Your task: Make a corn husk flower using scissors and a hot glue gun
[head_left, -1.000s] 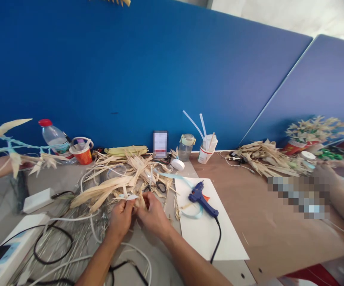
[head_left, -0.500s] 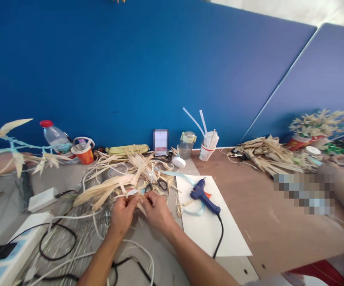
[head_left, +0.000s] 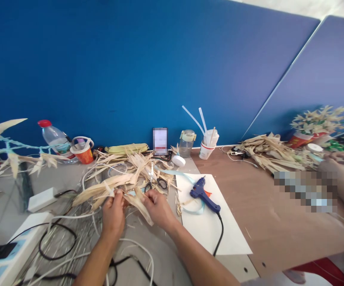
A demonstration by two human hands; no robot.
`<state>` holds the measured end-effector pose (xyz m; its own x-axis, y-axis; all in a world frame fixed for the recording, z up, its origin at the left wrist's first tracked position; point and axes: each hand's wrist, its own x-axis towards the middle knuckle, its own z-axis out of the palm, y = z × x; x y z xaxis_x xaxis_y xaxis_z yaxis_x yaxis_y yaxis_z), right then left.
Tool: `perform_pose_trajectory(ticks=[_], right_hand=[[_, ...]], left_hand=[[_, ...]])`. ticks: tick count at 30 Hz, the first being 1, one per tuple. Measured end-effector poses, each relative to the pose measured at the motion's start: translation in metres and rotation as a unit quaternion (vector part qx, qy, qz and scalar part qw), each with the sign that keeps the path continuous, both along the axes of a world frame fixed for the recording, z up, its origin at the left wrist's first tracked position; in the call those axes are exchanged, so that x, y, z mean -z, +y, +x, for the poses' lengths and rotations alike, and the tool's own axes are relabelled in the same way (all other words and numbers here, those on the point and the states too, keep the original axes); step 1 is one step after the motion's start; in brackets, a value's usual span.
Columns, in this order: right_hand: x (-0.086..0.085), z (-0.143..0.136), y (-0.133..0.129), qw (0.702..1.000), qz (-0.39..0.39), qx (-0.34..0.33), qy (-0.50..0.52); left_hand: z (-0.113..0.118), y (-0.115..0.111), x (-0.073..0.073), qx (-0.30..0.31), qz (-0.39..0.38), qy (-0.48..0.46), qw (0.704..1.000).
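Note:
My left hand (head_left: 114,210) is closed in a pinch on one end of a dry corn husk strip (head_left: 141,207). The fingers of my right hand (head_left: 157,204) grip the same strip farther along, and its free end hangs down between the hands. A pale pointed piece of husk sticks up above my left fingers. Just beyond my hands lie a pair of scissors (head_left: 155,180) with black handles and a heap of dry corn husks (head_left: 109,186). To the right, a blue glue gun (head_left: 204,194) rests on a white sheet (head_left: 219,234) beside light-blue ribbon (head_left: 195,210).
A white power strip (head_left: 25,242) and tangled cables lie at the left. Along the blue partition (head_left: 124,71) stand a bottle (head_left: 54,137), an orange bucket (head_left: 84,153), a phone (head_left: 160,141), a jar (head_left: 186,145) and cups with straws (head_left: 206,149). Another person's hands (head_left: 335,171) are at the far right.
My hands have moved apart, the left one shifting left, and more of the husk strip now shows between them. The other person's arm at the far left has gone from view.

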<state>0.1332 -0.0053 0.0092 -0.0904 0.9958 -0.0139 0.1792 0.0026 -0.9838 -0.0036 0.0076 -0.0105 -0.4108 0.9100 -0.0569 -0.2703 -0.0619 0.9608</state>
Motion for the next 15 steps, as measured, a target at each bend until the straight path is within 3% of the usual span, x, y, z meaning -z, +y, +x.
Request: perform_pose_trajectory(ticks=[5, 9, 15], right_hand=[[-0.005, 0.007, 0.003, 1.0, -0.022, -0.012, 0.003], [-0.007, 0.01, 0.007, 0.996, -0.023, 0.073, 0.039], [-0.001, 0.004, 0.008, 0.992, -0.021, 0.08, 0.092]], left_hand=[[-0.005, 0.002, -0.01, -0.007, 0.016, -0.116, 0.993], [-0.005, 0.001, -0.009, 0.001, 0.042, -0.088, 0.995], [0.009, -0.006, -0.006, 0.122, -0.017, -0.031, 0.992]])
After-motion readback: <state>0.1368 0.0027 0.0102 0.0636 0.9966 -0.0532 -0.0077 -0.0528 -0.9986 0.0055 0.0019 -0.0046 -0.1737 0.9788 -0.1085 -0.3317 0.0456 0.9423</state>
